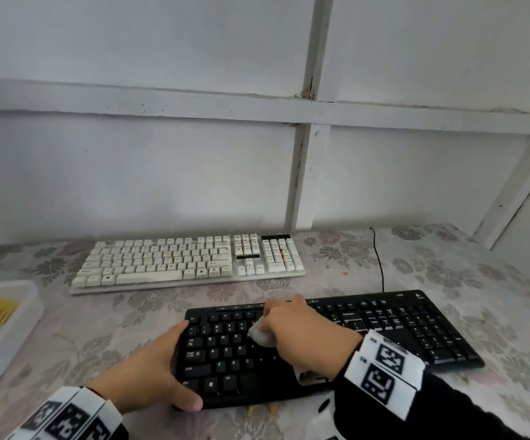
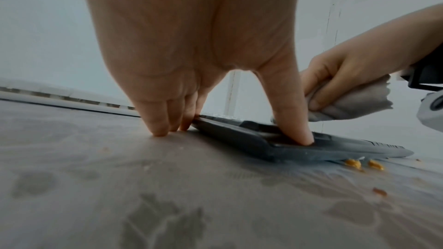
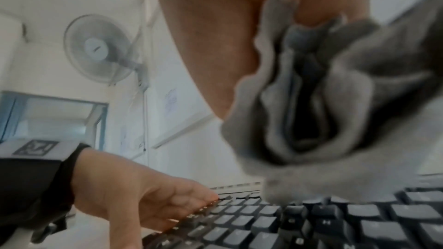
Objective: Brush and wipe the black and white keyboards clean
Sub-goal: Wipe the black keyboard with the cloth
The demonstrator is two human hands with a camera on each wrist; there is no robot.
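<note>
Grey cloth [image 1: 262,335] sits bunched in our right hand [image 1: 305,333], fingers curled round it, pressed on the black keyboard [image 1: 416,331] at the near table [image 1: 495,281] edge. Our left hand [image 1: 149,366] braces its left end, thumb on the corner. Behind lies the white keyboard [image 1: 187,262].

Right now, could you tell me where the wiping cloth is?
Head view: the cloth is bunched in the right hand, on the black keyboard's left-centre keys.
</note>
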